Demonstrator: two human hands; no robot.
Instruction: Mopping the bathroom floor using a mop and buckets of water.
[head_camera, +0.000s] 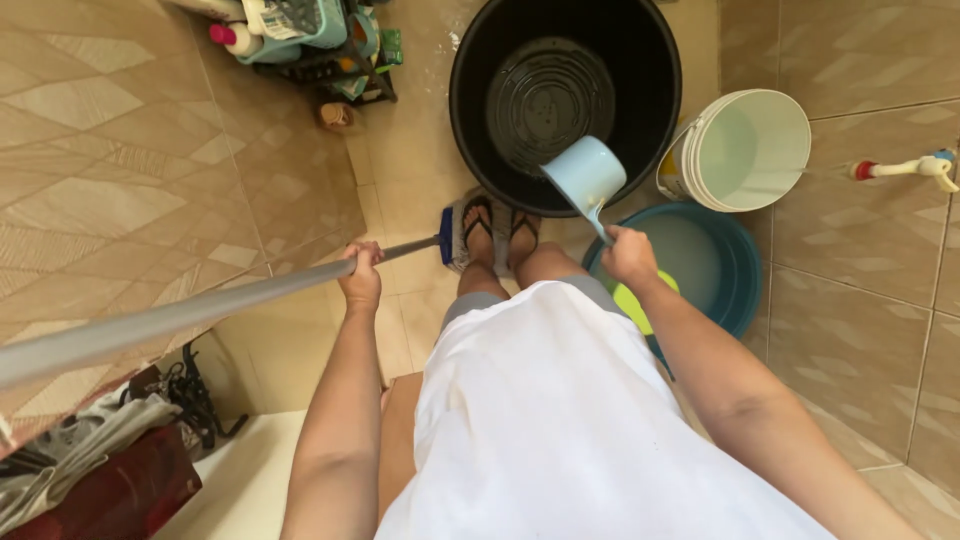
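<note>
Head view: left fingers (362, 262) wrap mop handle (200, 310), right fingers (622, 240) grip dipper (586, 172) over black tub (470, 120)

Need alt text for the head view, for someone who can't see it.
Seen from above, a person's right hand holds a light blue dipper over a big black tub, while the left hand grips a grey mop handle. A white bucket and teal basin sit on the tiled floor.

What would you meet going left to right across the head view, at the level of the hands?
Grey pole → left hand gripping it → blue brush head → sandalled feet → right hand holding the light blue scoop → teal basin
</note>
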